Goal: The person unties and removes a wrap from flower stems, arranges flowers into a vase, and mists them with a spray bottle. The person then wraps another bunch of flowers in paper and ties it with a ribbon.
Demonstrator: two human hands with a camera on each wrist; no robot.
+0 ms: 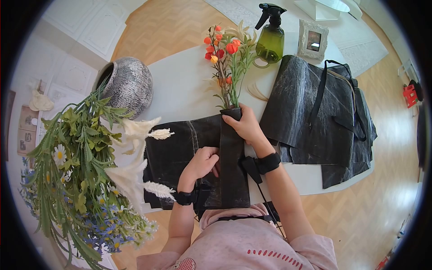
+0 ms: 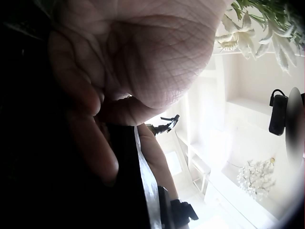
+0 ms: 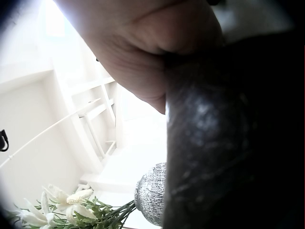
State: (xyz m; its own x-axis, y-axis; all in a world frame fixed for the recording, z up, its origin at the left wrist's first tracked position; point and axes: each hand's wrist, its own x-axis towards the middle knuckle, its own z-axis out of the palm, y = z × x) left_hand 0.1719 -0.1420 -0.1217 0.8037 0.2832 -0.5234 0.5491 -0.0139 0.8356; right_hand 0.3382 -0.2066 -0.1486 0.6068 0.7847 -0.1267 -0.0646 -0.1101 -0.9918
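Black sheet material (image 1: pixel 171 139) lies on the table's near side, with a folded or rolled band (image 1: pixel 234 166) along its right part. From the band's far end rise orange and red flowers (image 1: pixel 231 47) with green stems. My right hand (image 1: pixel 247 126) grips that far end around the stems, thumb on top; in the right wrist view the hand (image 3: pixel 152 38) presses against the dark material (image 3: pixel 209 143). My left hand (image 1: pixel 200 164) rests on the sheet at the band's left edge, fingers curled and partly hidden; the left wrist view shows its fingers (image 2: pixel 95 148) against the dark material.
A silver textured vase (image 1: pixel 130 85) lies at the left with daisies and white lilies (image 1: pixel 130 171) spilling toward me. More black material (image 1: pixel 310 112) is at the right. A green spray bottle (image 1: pixel 271 42) and an ornate frame (image 1: pixel 312 40) stand at the back.
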